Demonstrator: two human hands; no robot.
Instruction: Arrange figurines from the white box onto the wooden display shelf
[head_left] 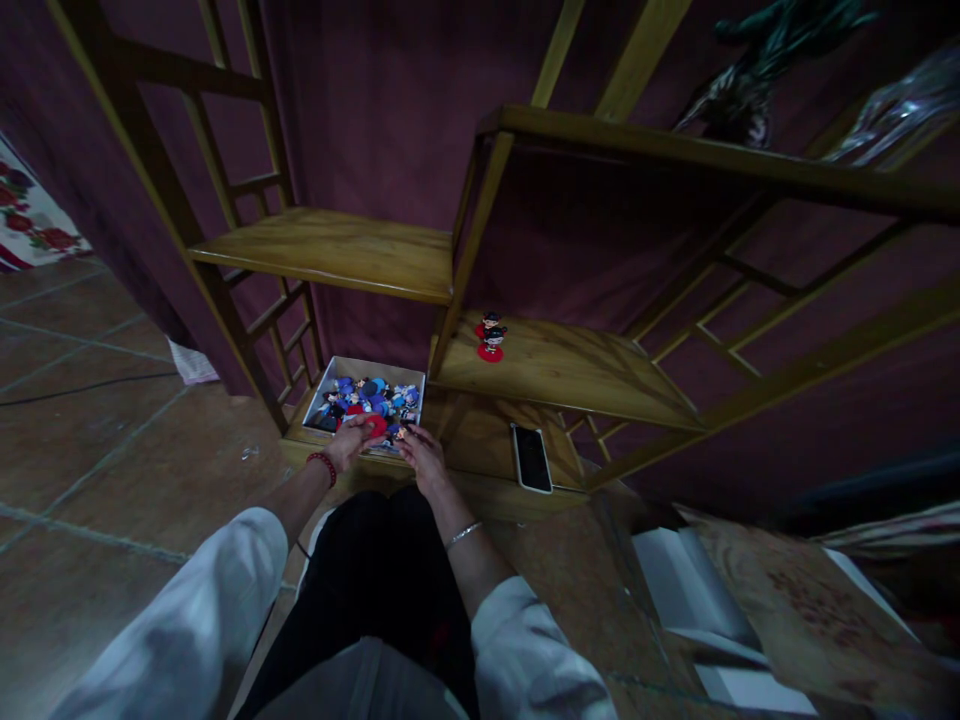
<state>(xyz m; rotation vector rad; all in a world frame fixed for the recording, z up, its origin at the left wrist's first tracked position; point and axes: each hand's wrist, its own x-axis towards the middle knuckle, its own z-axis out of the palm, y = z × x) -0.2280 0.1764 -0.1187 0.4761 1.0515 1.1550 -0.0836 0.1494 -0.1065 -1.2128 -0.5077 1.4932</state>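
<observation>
A shallow white box (333, 372) full of several small blue, black and red figurines sits on the bottom board of a wooden shelf unit (465, 455). My left hand (352, 440) reaches into the box's near edge, its fingers closed around a red-based figurine (375, 425). At the box's near right corner my right hand (421, 455) has its fingers curled on a small figurine, too small to make out clearly. Two figurines on red bases (491, 338) stand upright on the middle shelf board (570, 370), to the upper right of my hands.
A phone (532, 458) lies face up on the bottom board, right of my hands. An upper shelf board (330, 250) juts out at left. Tiled floor (112, 440) spreads to the left. White boxes and patterned paper (720, 600) lie on the floor at right.
</observation>
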